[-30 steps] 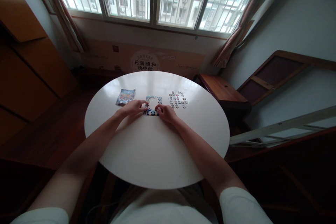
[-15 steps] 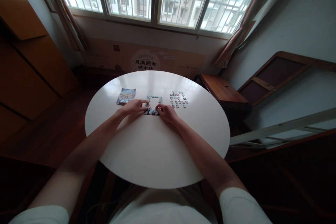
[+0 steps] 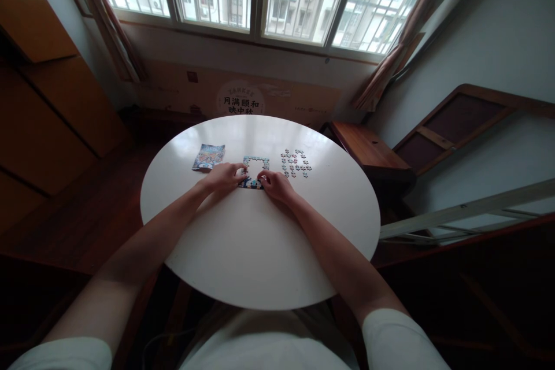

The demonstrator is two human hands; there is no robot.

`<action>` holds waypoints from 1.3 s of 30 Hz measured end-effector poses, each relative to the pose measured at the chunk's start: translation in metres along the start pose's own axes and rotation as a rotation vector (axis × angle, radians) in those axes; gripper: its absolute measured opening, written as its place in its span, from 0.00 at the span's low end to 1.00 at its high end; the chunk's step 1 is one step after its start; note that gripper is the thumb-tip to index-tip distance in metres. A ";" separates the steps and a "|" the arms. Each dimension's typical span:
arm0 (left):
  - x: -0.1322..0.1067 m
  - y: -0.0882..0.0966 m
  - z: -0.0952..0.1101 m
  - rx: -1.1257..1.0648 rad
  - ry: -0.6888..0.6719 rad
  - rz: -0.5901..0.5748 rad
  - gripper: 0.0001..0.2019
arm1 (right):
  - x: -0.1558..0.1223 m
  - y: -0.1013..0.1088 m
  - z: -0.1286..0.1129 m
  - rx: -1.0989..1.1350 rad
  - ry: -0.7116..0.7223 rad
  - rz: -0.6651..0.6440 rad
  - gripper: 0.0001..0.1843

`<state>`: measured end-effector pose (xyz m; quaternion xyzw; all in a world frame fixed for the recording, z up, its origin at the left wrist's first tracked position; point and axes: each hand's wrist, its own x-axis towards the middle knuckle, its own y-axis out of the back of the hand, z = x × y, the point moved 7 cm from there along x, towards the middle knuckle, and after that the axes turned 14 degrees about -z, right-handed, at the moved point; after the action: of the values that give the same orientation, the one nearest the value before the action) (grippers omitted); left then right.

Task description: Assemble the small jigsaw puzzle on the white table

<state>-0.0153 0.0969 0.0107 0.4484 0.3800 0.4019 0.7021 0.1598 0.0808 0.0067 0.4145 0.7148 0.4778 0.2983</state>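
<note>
Puzzle [image 3: 252, 184]: a partly joined frame with an open middle, flat on the white counter [image 3: 251, 254], between the hands
Left hand [image 3: 226, 177]: at the puzzle's left side, covering some of it; grip bent, thumb and fingers a little apart; cannot tell if it has hold of a piece
Right hand [image 3: 276, 183]: at the puzzle's lower right; grip nearly closed, fingertips bunched; whether it pinches a piece is too small to tell
Loose pieces [image 3: 294, 156]: spread beyond the right hand, apart from the puzzle
Packet [image 3: 208, 157]: flat beyond the left hand, near it
Wooden stand [image 3: 368, 147]: right of the counter
Window [image 3: 255, 0]: barred, beyond the counter, curtains [image 3: 110, 34] at both ends
</note>
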 end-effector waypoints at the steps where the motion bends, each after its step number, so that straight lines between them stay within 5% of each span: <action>1: 0.000 0.000 0.001 -0.001 -0.003 0.000 0.25 | 0.000 0.000 0.000 -0.001 0.001 0.003 0.14; 39: 0.000 0.000 -0.001 -0.037 -0.063 -0.040 0.26 | 0.000 -0.001 0.000 -0.014 -0.004 -0.014 0.14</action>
<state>-0.0164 0.0975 0.0102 0.4401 0.3591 0.3804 0.7299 0.1595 0.0810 0.0058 0.4084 0.7138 0.4797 0.3059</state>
